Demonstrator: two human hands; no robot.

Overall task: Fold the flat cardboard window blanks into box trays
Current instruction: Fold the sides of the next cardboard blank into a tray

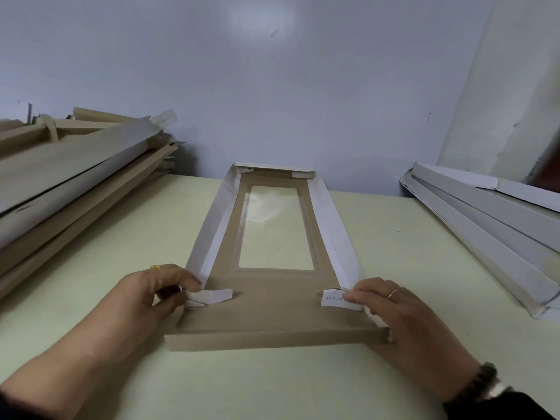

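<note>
A long brown cardboard blank with a clear rectangular window lies lengthwise on the pale table. Its two long white side walls stand raised, and the far end wall is folded up. The near end flap still lies flat. My left hand pinches the near left corner tab, bent inward. My right hand presses the near right corner tab, which bears small printed numbers.
A tall, untidy pile of brown flat blanks fills the left side of the table. Several white folded trays are stacked along the right. A pale blue wall stands close behind.
</note>
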